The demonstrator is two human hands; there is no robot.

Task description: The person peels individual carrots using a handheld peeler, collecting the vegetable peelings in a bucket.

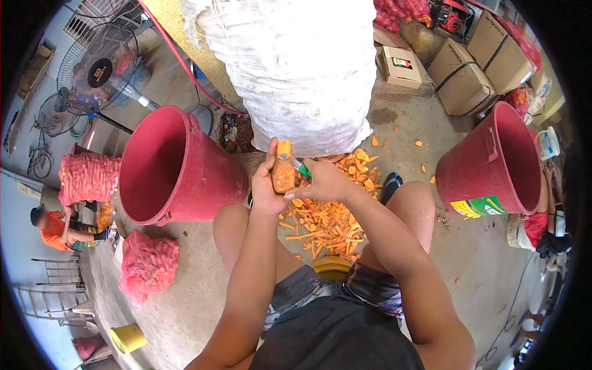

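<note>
My left hand (266, 185) is wrapped around a thick carrot (284, 176), held upright. Its top end is bare bright orange, while the lower part keeps a rough brownish skin. My right hand (327, 182) grips a green-handled knife (304, 170), with its metal blade against the carrot's upper part; much of the blade is hidden. Below both hands, a heap of orange peelings and cut ends (327, 225) covers the floor between my legs.
Red bins stand at left (185, 166) and right (487, 160). A large white sack (296, 74) rises ahead. A red mesh bag (148, 265) lies at left, near a standing fan (98, 73). Another person (57, 228) sits far left. Cardboard boxes (462, 77) are at back right.
</note>
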